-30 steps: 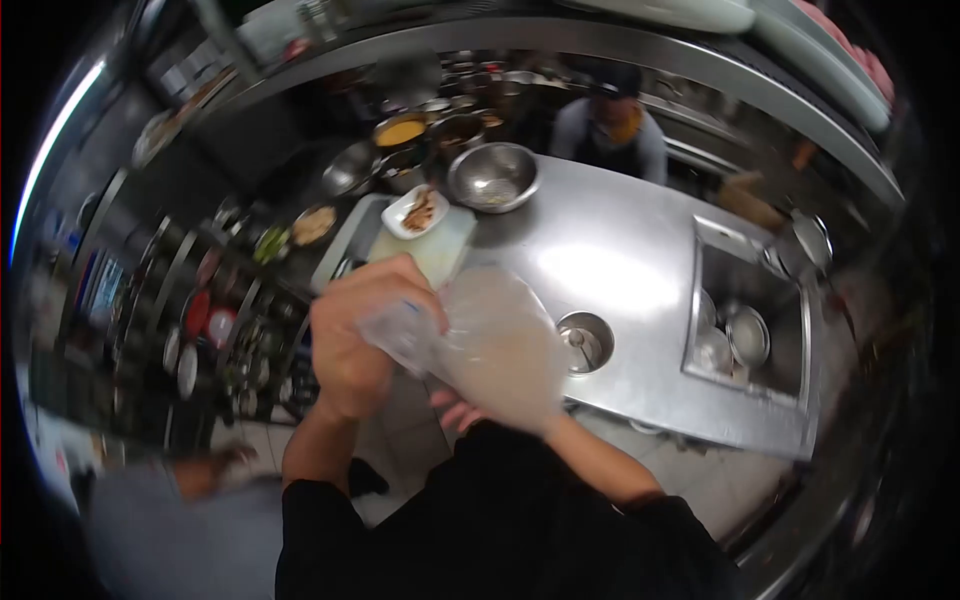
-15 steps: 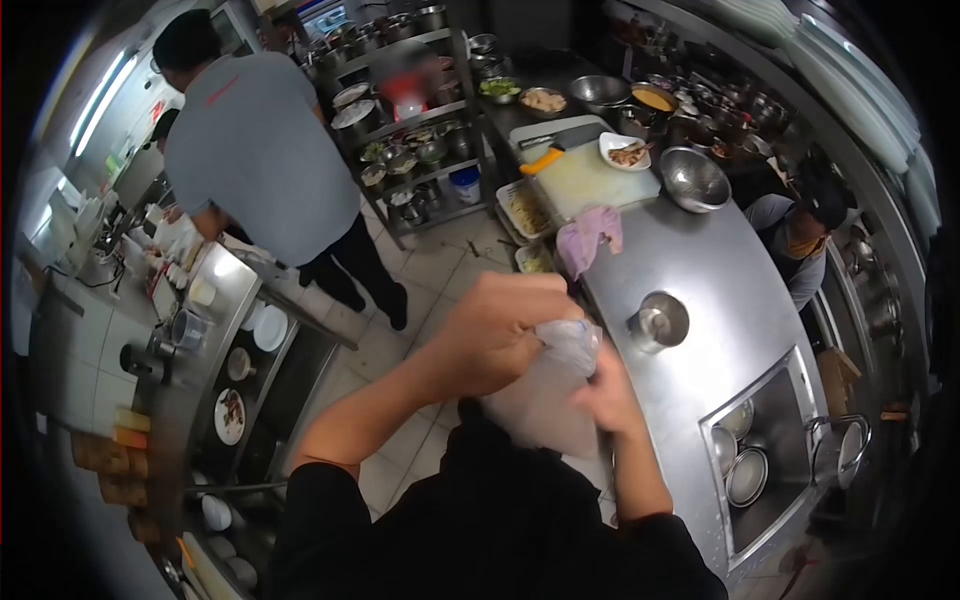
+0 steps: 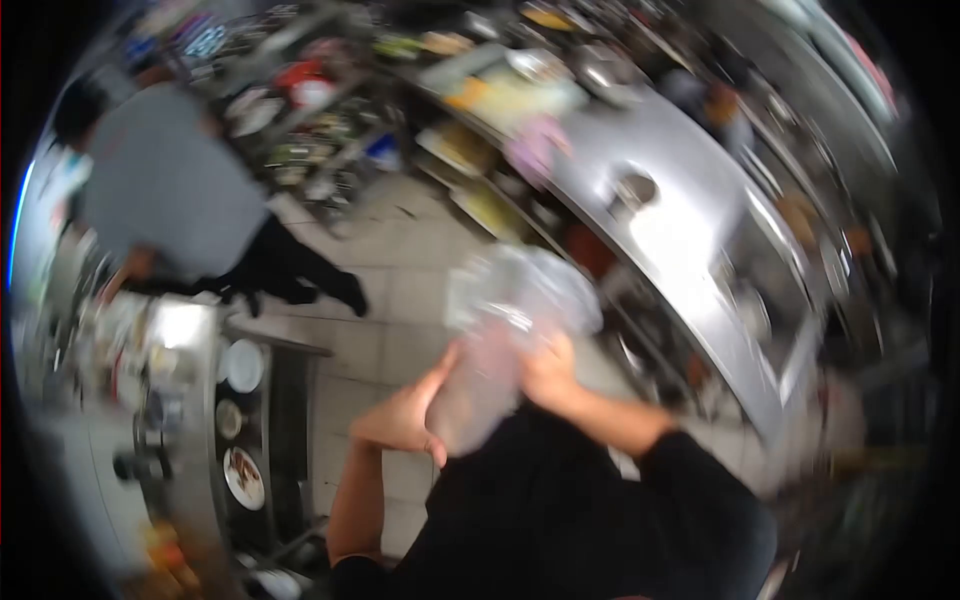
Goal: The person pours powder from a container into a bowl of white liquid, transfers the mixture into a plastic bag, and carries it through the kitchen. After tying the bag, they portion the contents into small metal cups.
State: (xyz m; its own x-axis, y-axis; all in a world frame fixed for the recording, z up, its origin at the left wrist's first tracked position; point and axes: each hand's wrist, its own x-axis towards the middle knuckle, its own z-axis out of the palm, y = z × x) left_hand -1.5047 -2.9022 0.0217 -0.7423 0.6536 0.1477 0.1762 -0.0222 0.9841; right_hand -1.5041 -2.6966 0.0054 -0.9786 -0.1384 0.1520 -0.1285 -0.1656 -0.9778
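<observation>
Close by, the person in the black top holds a clear, crumpled plastic bag with a pale, cloudy filling (image 3: 503,335) up in front of the chest, over the tiled floor (image 3: 400,262) and clear of the worktops. The left hand (image 3: 405,415) is wrapped against the bag's lower end, with a finger or thumb stretched up along its side. The right hand (image 3: 548,372) is clenched on the bag from the other side, about halfway up. Both hands grip it, though the blur hides how the single fingers lie. The top of the bag puffs out wide above them.

To the person's right a long, curved stainless-steel counter (image 3: 690,235) runs past. A small round steel bowl (image 3: 632,190) sits on it and a pink cloth (image 3: 535,148) lies near its far end. Across the aisle a co-worker in a grey shirt and dark trousers (image 3: 165,190) bends over another bench. Below that bench, round white plates (image 3: 243,366) rest on a low shelf; one lower down seems to carry food. Everything further back is smeared beyond telling.
</observation>
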